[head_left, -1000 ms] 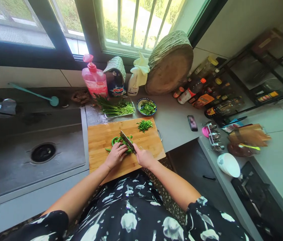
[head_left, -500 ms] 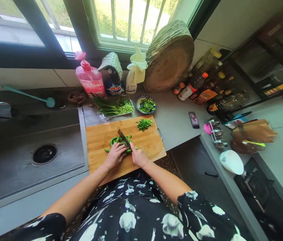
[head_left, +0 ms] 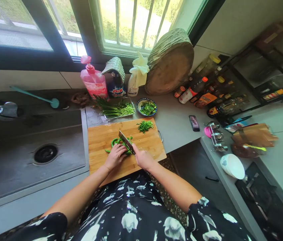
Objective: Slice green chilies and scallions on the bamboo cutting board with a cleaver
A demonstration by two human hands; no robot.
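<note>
My left hand (head_left: 116, 156) presses down with bent fingers on the green peppers (head_left: 114, 142), on the wooden cutting board (head_left: 98, 142). My right hand (head_left: 143, 158) is closed around the handle of a kitchen knife (head_left: 125, 141). Its dark blade slants across the peppers, just right of my left fingertips. Cut green bits cling to the blade and lie around it. Whether the edge touches the board is hidden. A pile of chopped greens (head_left: 145, 126) sits near the board's upper right corner.
Behind the board are a tray of long green stalks (head_left: 120, 109) and a patterned bowl of cut greens (head_left: 148, 107). The sink (head_left: 63, 140) adjoins on the left. A pink pump bottle (head_left: 95, 83) and a round chopping block (head_left: 170, 68) stand by the window. Sauce bottles (head_left: 190, 92) are at right.
My right hand and the knife have shifted slightly to the right, away from my left fingers. My left hand stays on the peppers. The whole view has moved a little.
</note>
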